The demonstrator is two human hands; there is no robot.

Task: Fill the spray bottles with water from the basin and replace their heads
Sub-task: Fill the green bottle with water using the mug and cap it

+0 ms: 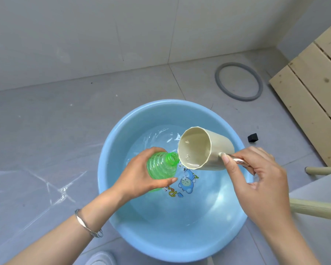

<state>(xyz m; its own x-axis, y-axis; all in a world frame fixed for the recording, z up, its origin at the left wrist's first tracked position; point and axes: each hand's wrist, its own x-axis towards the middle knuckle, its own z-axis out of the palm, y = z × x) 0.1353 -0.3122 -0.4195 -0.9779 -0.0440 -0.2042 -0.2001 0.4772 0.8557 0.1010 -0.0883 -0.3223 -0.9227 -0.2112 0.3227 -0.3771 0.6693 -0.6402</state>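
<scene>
Head-worn wide-angle view looks steeply down, close above the basin (112, 142).

A grey rubber ring (218, 78) lies on the grey tiled floor (46, 121) below a white wall (84, 35) — at right, a slatted wooden panel (313, 88), a small black cube (252, 137) near it.

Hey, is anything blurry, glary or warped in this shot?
Head view: wide-angle distortion bows the foot of the wall; glare streaks the floor at left; the fingers of the right hand look slightly motion-blurred; the green bottle and cup are sharp.
</scene>
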